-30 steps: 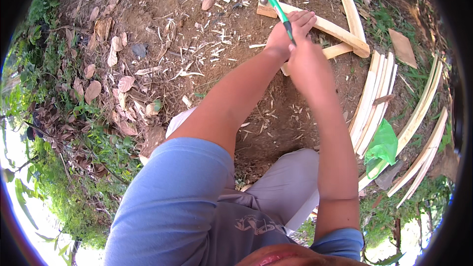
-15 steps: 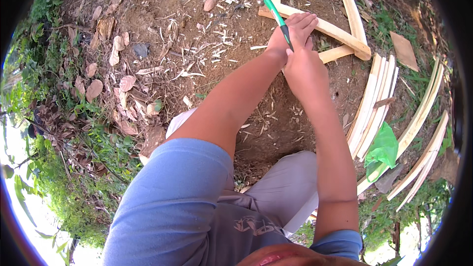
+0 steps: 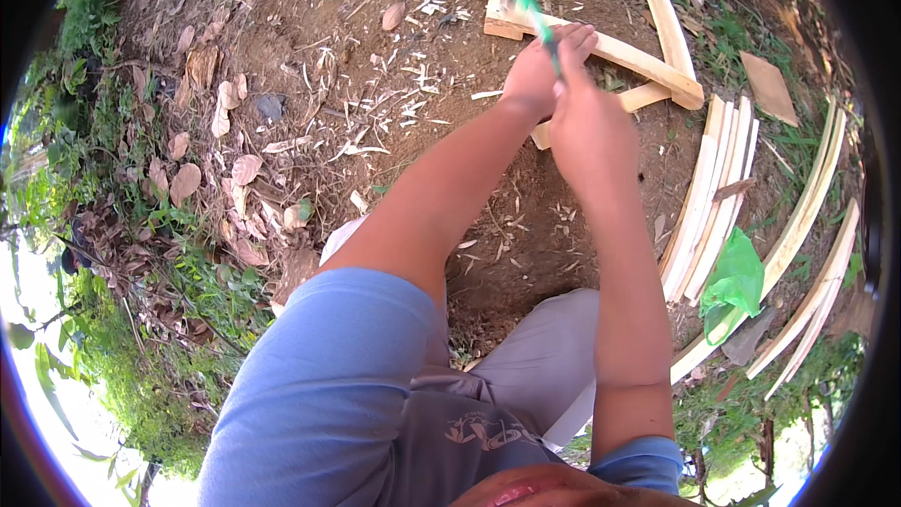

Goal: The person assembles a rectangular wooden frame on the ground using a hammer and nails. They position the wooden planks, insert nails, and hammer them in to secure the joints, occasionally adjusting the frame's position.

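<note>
At twelve o'clock, the right hand (image 3: 587, 122) closes its grip on a green-handled tool (image 3: 537, 26); the left hand (image 3: 542, 70) presses a wooden strip (image 3: 627, 56) on the ground.

Green tool (image 3: 532, 19) blurred, its lower end hidden behind fingers (image 3: 574, 38).

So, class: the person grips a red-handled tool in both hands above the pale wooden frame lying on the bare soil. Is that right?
Not quite. The head view shows a green-handled tool, not red. Left hand and right hand close around it above the pale wooden frame on the bare soil.
</note>
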The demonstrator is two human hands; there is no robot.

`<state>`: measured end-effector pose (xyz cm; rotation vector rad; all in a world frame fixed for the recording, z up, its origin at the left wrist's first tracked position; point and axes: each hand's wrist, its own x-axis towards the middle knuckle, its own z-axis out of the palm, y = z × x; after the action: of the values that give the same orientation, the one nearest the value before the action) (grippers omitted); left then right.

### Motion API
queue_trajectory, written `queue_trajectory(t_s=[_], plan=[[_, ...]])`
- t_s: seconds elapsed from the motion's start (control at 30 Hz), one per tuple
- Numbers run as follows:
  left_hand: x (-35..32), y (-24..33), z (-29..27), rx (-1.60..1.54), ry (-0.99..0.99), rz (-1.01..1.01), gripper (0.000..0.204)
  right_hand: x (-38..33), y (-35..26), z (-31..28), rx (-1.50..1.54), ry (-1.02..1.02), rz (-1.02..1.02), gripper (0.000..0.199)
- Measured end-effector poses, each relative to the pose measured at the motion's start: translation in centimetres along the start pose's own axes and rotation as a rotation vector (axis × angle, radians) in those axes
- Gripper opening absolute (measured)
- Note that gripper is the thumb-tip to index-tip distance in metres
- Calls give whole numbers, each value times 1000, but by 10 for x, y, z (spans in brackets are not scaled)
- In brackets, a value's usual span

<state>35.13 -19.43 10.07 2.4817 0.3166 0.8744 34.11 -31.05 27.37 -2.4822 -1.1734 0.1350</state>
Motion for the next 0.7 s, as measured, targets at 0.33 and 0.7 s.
queue_trajectory(t_s=[0.33,0.7], plan=[[16,26,-5,115,-63,-35,56,-203,69,-90,455,18,358,56],[78,-2,-21,233,-468,-202,66,-478,119,-159,523,283,1003,52]])
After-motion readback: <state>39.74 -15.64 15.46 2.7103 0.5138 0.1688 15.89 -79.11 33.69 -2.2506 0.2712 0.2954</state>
